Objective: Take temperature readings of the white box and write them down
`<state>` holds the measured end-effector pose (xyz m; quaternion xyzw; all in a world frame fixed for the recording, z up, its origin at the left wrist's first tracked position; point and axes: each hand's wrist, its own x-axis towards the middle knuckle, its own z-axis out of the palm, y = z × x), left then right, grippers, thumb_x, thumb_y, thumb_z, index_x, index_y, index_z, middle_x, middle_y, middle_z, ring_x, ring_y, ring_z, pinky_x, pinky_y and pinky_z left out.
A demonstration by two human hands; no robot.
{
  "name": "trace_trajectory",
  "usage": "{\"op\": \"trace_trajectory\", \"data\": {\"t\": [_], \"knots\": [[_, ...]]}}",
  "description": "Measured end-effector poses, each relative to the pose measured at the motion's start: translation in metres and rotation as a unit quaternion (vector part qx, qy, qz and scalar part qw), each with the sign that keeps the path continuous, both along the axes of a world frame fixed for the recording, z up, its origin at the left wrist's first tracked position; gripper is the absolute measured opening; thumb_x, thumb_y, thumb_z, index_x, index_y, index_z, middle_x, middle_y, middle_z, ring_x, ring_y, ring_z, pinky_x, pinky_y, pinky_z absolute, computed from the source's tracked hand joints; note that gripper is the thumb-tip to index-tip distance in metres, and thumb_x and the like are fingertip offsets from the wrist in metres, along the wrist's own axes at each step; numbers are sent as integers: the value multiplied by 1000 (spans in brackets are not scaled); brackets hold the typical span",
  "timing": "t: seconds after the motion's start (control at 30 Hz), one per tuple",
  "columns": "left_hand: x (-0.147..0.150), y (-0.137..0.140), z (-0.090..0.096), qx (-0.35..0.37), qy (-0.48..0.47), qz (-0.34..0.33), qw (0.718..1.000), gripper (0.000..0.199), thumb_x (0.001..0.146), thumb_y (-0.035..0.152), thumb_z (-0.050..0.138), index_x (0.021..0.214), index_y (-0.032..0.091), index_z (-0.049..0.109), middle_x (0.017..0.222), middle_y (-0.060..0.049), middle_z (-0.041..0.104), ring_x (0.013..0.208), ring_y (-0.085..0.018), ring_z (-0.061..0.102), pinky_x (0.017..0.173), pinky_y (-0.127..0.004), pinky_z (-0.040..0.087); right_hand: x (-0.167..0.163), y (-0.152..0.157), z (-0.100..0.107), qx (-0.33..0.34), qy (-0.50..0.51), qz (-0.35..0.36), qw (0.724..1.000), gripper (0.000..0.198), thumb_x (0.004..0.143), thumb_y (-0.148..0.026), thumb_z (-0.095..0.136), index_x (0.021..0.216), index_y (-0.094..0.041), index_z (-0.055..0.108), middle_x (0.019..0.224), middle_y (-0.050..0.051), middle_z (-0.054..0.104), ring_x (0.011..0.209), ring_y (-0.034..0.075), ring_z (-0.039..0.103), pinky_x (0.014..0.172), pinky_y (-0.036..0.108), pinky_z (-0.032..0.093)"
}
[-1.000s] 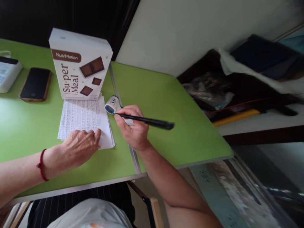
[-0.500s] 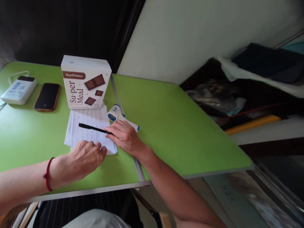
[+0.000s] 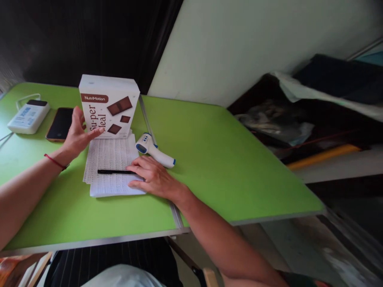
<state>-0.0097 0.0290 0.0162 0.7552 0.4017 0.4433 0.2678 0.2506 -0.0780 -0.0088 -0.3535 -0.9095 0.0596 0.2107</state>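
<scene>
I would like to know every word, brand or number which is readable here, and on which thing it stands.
"NutriMotion": on the box.
"u-per": on the box, its start partly covered by the left hand.
"eal": on the box, start likewise covered.
Too small or blurred: print on the charger, rows on the paper.

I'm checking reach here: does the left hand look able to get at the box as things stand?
Probably yes. The left hand is open at the box, thumb in front of it and fingers by its left side, with nothing visible in the way.
</scene>
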Motion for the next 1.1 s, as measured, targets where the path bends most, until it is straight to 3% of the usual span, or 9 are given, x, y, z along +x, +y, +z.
{"op": "trace_trajectory", "data": {"t": [0.17, 0.33, 0.53, 0.67, 0.73, 0.8, 0.9, 1.0, 1.1], "knots": [[-10, 23, -19, -51, -92, -8, 994, 70, 67, 44, 84, 123, 19, 51, 123, -13, 62, 115, -30, 62, 90, -42, 57, -3, 0, 0, -14, 2, 8, 1000, 32, 86, -33, 72, 114, -17, 70, 99, 9, 65, 93, 23, 61, 86, 42, 52], [-13, 13, -11, -55, -57, 62, 995, 58, 69, 41, 84, 117, 17, 59, 115, -12, 66, 107, -30, 66, 90, -46, 58, -2, -1, 0, -16, 9, 6, 1000, 30, 86, -32, 70, 112, -17, 70, 101, 10, 66, 95, 23, 61, 88, 42, 52], [-5, -8, -8, -73, -106, 6, 992, 49, 79, 54, 74, 110, 17, 66, 112, -12, 71, 102, -31, 68, 87, -48, 59, 1, 3, -2, 33, 68, 4, 997, 25, 86, -36, 70, 103, -18, 72, 96, 10, 68, 90, 23, 63, 84, 42, 52], [1, -18, -6, -104, -87, -16, 991, 47, 82, 52, 71, 112, 17, 68, 113, -12, 73, 102, -30, 69, 86, -46, 59, 16, 15, -7, 101, 137, -180, 969, 13, 88, -26, 61, 94, -18, 70, 91, 11, 66, 87, 25, 61, 81, 45, 51], [3, -22, -3, -100, -58, -17, 993, 46, 83, 51, 71, 115, 17, 67, 113, -11, 73, 102, -29, 69, 85, -44, 59, 24, 22, -12, 106, 111, -293, 944, 24, 82, -31, 67, 103, -17, 67, 96, 14, 65, 89, 29, 59, 79, 47, 51], [4, -25, 0, -81, -17, -7, 997, 47, 85, 51, 69, 118, 19, 66, 115, -11, 72, 104, -29, 68, 85, -43, 59, 31, 26, -18, 77, 59, -340, 935, 42, 78, -37, 73, 113, -16, 64, 97, 16, 64, 87, 30, 58, 74, 47, 51], [4, -27, 3, -48, 37, 6, 998, 47, 86, 52, 66, 121, 21, 65, 118, -10, 71, 108, -30, 66, 86, -43, 58, 36, 30, -23, -4, 26, -352, 936, 38, 81, -37, 71, 112, -17, 64, 90, 13, 65, 80, 27, 59, 69, 41, 50], [4, -26, 1, -45, 33, -26, 998, 46, 89, 52, 62, 122, 21, 64, 119, -10, 70, 106, -29, 66, 86, -43, 58, 33, 30, -18, -50, 141, -369, 917, 31, 84, -41, 67, 105, -18, 65, 89, 11, 65, 76, 24, 60, 64, 37, 49], [4, -25, -3, -60, 20, -35, 997, 49, 90, 54, 60, 124, 19, 61, 121, -12, 69, 108, -29, 66, 88, -42, 57, 20, 22, -6, -78, 357, -301, 881, 35, 82, -50, 66, 100, -20, 63, 87, 7, 66, 73, 20, 62, 63, 35, 51]]}}
